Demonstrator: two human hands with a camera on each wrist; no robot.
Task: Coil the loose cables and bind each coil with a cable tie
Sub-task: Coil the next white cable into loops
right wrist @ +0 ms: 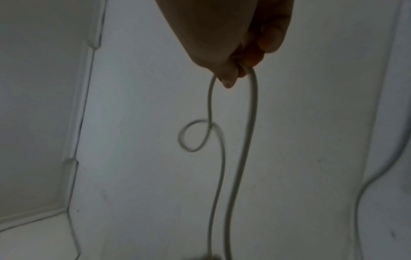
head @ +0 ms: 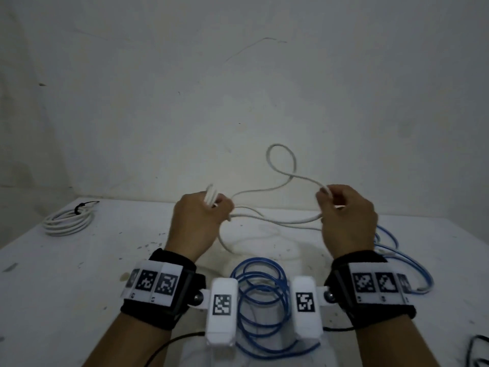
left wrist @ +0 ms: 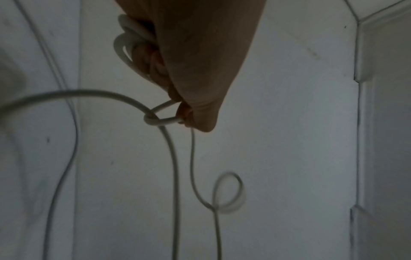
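A loose white cable (head: 264, 190) hangs between my two raised hands above the white table (head: 66, 274). My left hand (head: 203, 211) grips several gathered turns of it; in the left wrist view the turns (left wrist: 126, 44) bulge from the fist (left wrist: 189, 61). My right hand (head: 341, 207) pinches a strand further along, and a small loop (head: 281, 160) stands up between the hands. The right wrist view shows the strand (right wrist: 252, 105) running out of the curled fingers (right wrist: 246, 58) and the same loop (right wrist: 195, 135).
A white coil (head: 67, 219) bound with a black tie (head: 79, 207) lies at the table's far left. A loose blue cable (head: 259, 295) sprawls in rings near me and trails off right (head: 407, 260). A black cable (head: 479, 350) shows at the lower right corner.
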